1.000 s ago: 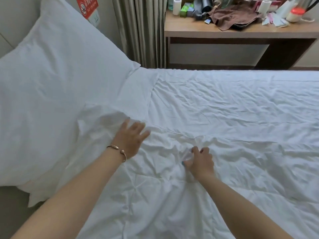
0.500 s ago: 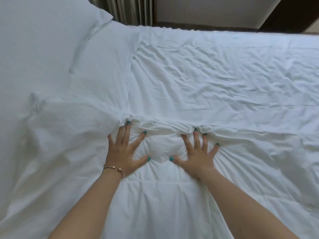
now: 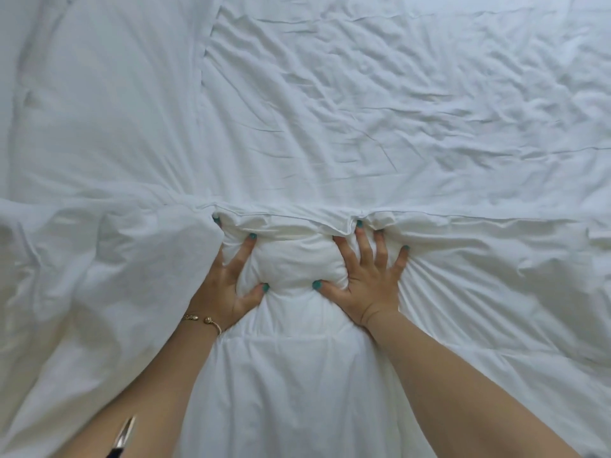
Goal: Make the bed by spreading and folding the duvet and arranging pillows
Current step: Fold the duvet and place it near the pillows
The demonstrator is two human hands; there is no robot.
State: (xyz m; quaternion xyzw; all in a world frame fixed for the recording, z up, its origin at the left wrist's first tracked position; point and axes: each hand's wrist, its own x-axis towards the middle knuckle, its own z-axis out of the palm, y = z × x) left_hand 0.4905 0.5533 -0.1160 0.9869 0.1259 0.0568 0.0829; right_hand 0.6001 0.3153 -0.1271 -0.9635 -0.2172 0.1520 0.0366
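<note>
Both hands, left hand (image 3: 228, 285) and right hand (image 3: 367, 285), press spread fingers into the puffy, creased white duvet (image 3: 297, 375).

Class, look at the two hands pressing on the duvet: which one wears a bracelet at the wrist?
The left hand: a gold bracelet circles its wrist. The right hand has a bare wrist.

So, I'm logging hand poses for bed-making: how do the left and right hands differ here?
The left hand wears a gold bracelet; the right hand has a bare wrist. The left hand's outer fingers are tucked under a duvet fold, while the right hand's fingers all show, fanned out. Both press on the duvet near its edge and have teal nails.
</note>
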